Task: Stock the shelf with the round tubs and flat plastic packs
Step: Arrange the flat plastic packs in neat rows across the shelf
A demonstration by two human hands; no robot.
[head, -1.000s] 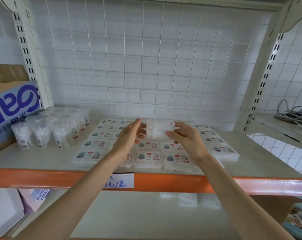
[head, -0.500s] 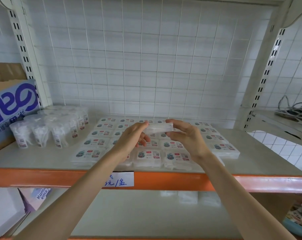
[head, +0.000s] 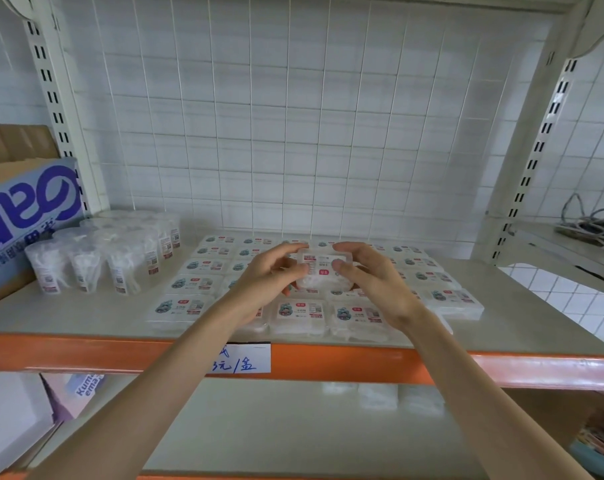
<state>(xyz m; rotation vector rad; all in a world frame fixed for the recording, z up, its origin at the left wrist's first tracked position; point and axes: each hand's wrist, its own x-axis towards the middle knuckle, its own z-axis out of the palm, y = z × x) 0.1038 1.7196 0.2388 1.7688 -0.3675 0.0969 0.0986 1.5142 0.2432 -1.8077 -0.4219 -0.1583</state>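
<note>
I hold one flat plastic pack (head: 319, 271) between both hands above the middle of the shelf (head: 86, 317). My left hand (head: 262, 282) grips its left end and my right hand (head: 369, 282) grips its right end, label side towards me. Beneath it lie several rows of the same flat packs (head: 186, 306), labels up. A cluster of several clear round tubs (head: 99, 254) stands at the shelf's left.
A blue and white carton (head: 23, 216) sits at the far left beside the tubs. An orange front rail (head: 86, 355) carries a handwritten price tag (head: 241, 358). Wire mesh backs the shelf. Cables (head: 594, 223) lie on a side shelf at right.
The pack has been turned over between my hands, from edge-on to its label facing me, and lowered slightly towards the rows of packs.
</note>
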